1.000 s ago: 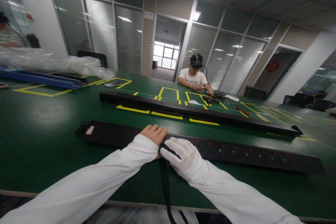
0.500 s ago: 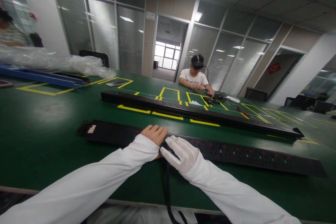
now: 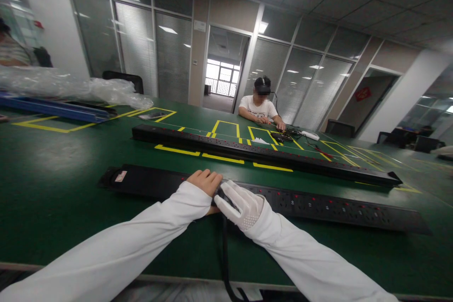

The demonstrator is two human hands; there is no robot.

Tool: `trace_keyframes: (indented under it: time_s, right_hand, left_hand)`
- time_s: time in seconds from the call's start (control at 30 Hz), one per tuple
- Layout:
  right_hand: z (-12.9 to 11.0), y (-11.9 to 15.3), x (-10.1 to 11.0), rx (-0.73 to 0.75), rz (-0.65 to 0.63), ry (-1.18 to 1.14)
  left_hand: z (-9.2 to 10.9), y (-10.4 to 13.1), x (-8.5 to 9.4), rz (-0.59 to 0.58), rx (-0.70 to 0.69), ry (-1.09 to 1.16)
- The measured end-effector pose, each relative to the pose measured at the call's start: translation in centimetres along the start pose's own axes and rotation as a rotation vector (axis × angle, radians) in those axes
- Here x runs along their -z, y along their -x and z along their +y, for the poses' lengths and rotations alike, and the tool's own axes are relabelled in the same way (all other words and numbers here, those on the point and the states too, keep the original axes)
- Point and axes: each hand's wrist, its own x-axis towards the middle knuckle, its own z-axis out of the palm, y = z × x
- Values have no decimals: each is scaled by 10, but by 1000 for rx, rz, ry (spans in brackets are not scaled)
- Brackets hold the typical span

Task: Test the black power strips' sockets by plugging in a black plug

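Note:
A long black power strip (image 3: pixel 311 203) with rows of sockets and small red marks lies across the table in front of me. My left hand (image 3: pixel 204 181), bare below a white sleeve, wraps its fingers over the middle of the strip. Right beside it, my right hand (image 3: pixel 240 204) wears a white glove with dotted grip and curls round the dark end of a black cable (image 3: pixel 225 250). That end sits against the strip between my hands, mostly hidden by the glove. From there the cable hangs down over the table's near edge.
A second long black power strip (image 3: pixel 262 152) lies farther back on the green table (image 3: pixel 63 217). Yellow tape outlines (image 3: pixel 226 122) mark the surface. Plastic wrap (image 3: pixel 116 92) and a blue rail (image 3: pixel 53 106) lie left. Across sits a person (image 3: pixel 260 104) handling dark cables (image 3: pixel 293 132).
Both hands keep their places on the strip, with hardly any change in the fingers. The whole view has shifted slightly as my head moved.

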Motion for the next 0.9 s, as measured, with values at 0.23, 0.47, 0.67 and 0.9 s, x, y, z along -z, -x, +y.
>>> trace_keyframes:
  time_s: [0.23,0.47,0.67,0.9]
  right_hand:
    - [15,-5,27,62,-70,-29]
    - [68,30,31,-484,146,-352]
    - [61,48,30,-761,181,-796]
    - [50,42,14,-552,101,-655]
  left_hand:
    - [3,4,6,55,-14,-1]
    - [6,7,12,49,-33,-5]
    - [8,7,12,33,-21,-56]
    - [22,3,17,67,-24,15]
